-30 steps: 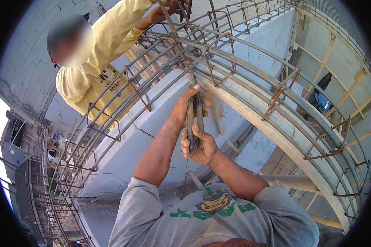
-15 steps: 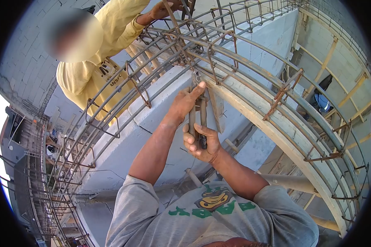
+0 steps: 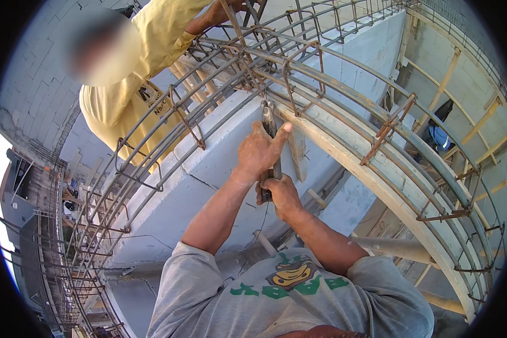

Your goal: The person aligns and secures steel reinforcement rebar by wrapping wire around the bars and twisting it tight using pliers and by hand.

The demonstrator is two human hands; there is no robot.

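Observation:
Long-handled pincers (image 3: 268, 116) stand nearly upright before me, their jaws at the corner of the white wall under the rebar cage (image 3: 298, 63). Around the upper handles, just below the jaws, my left hand (image 3: 259, 147) is closed, its thumb sticking out to the right. My right hand (image 3: 282, 197) grips the lower handle ends, which lie close together. A thin dark line, perhaps wire, hangs below that hand. Whether the jaws bite on wire or steel is too small to tell.
A curved rebar beam (image 3: 388, 127) sweeps right above a pale curved edge; another straight cage (image 3: 146, 152) runs down left along the white wall (image 3: 208, 163). Opposite, a co-worker in a yellow shirt (image 3: 104, 110) reaches over the bars. Timber props (image 3: 445, 81) stand at right.
The pincers' handles have come together, and my right hand has tightened around their ends. My left hand has turned slightly on the handles. The co-worker's arm has shifted a little.

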